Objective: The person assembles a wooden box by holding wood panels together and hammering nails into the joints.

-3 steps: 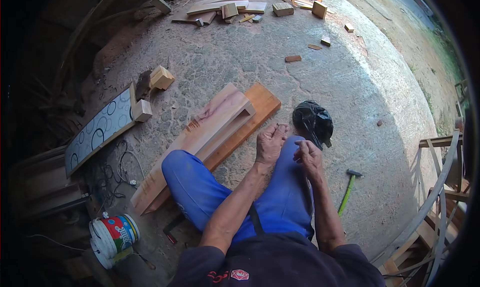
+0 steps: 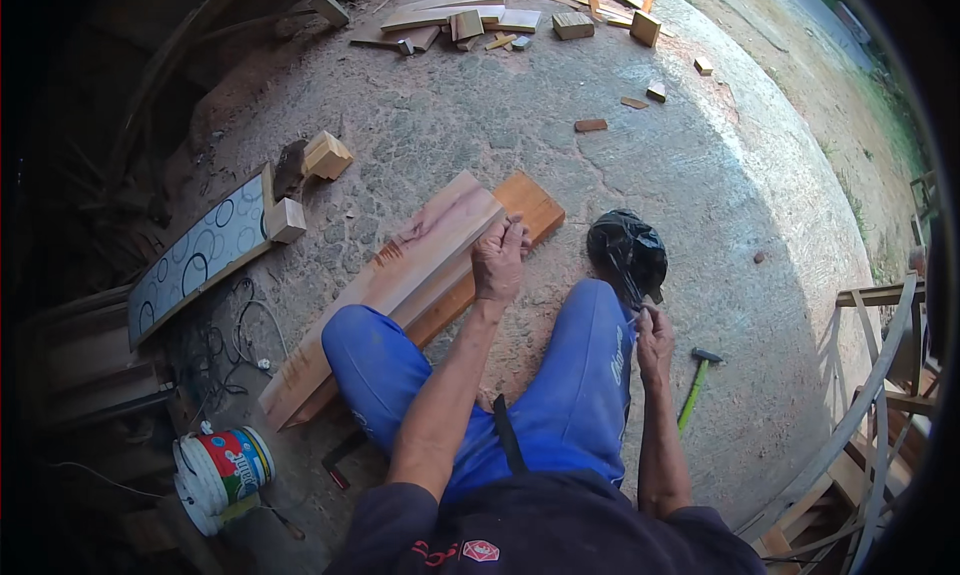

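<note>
My left hand (image 2: 499, 262) is closed in a pinch above the far end of a pale, pinkish wooden piece (image 2: 425, 237); anything between its fingertips is too small to make out. Beneath and beside that piece lies an orange-brown board (image 2: 535, 207), both slanting from my left knee toward the far middle. My right hand (image 2: 655, 341) is closed beside my right knee, its fingertips at the trailing edge of a crumpled black plastic bag (image 2: 630, 250). Whether they grip the bag I cannot tell. A hammer (image 2: 694, 390) with a green handle lies right of this hand.
A paint bucket (image 2: 225, 475) and tangled cables (image 2: 225, 350) are at the left, below a circle-patterned panel (image 2: 205, 255). Offcuts (image 2: 573, 25) and boards (image 2: 445, 13) lie at the far side. A curved frame (image 2: 890, 360) stands at the right.
My left hand has moved left and farther out, over the wooden piece's end. My right hand has moved right and nearer, to the bag's edge. My right knee has swung slightly to the right.
</note>
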A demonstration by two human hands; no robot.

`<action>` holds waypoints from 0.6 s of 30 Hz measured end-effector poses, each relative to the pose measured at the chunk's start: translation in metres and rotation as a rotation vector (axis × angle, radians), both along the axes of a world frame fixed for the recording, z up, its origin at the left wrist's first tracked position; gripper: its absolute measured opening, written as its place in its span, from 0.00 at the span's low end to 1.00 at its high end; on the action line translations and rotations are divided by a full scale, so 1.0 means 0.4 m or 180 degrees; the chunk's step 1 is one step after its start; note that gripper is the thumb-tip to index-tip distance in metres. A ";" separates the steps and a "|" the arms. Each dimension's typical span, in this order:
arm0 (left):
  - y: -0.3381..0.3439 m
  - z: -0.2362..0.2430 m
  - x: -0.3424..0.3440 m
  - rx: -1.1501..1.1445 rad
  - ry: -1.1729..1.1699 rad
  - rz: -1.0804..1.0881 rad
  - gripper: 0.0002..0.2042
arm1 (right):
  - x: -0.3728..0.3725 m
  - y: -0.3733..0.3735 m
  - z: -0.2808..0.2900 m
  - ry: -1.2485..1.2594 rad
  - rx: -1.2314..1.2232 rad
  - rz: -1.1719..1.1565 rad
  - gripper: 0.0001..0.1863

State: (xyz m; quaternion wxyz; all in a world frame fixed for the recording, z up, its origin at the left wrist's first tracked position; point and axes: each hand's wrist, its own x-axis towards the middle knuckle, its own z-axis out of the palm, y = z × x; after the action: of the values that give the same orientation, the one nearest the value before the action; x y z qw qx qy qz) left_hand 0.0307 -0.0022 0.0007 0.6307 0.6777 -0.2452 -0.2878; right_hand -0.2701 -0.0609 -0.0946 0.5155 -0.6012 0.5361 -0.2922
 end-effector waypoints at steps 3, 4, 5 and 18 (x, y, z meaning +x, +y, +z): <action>-0.005 -0.018 0.158 -0.0087 -0.0707 0.0256 0.10 | -0.254 -0.003 -0.180 0.1702 -0.0689 -0.0401 0.18; 0.000 -0.028 0.204 -0.0032 -0.0936 0.0249 0.10 | -0.320 0.013 -0.206 0.2389 -0.0776 -0.0341 0.22; -0.002 -0.038 0.233 0.0018 -0.1152 0.0231 0.09 | -0.378 0.033 -0.234 0.2688 -0.0680 -0.0462 0.26; -0.010 -0.137 0.275 0.0072 -0.2330 0.0120 0.09 | -0.431 0.006 -0.212 0.0283 0.0932 -0.1226 0.24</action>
State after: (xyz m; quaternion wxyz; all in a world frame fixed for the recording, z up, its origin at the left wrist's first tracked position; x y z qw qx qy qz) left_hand 0.1405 -0.0060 -0.0542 0.4988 0.7471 -0.4390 -0.0173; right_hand -0.4426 -0.0584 -0.1796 0.5078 -0.4191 0.6996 -0.2776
